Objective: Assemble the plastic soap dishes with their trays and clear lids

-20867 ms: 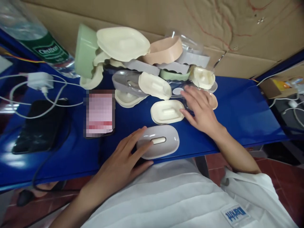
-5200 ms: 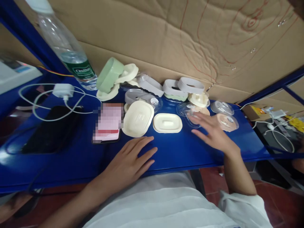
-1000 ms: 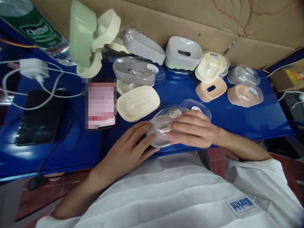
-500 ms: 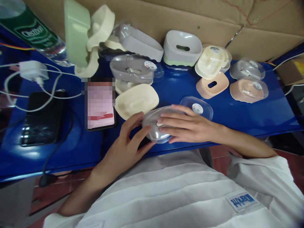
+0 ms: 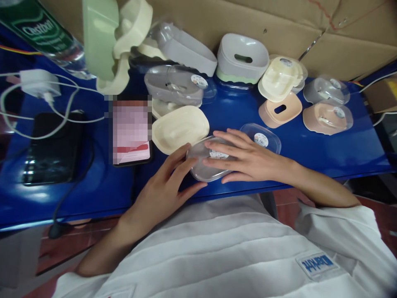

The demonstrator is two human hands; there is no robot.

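Note:
A clear plastic lid (image 5: 204,169) with a round white sticker lies near the table's front edge; my hands partly cover it, and I cannot make out what is under it. My left hand (image 5: 169,178) curves round its left end, thumb at the near side and fingers at the far side. Across the top and right end lies my right hand (image 5: 248,157), flat with fingers spread. Behind the lid sits a cream oval tray (image 5: 181,129), close to its far left edge. Another clear lid (image 5: 269,140) with a sticker lies just beyond my right hand.
Lidded grey (image 5: 173,85) and peach soap boxes (image 5: 324,118) stand behind, with a peach slotted tray (image 5: 281,109) and a grey slotted tray (image 5: 242,51). Left are a phone (image 5: 132,132), a black device (image 5: 54,149), white cables and a water bottle (image 5: 46,35). Cardboard (image 5: 288,25) backs the table.
My right hand's fingers have spread and shifted slightly toward the far side, so the lid's sticker now shows between them. My left hand stays round the lid's left end.

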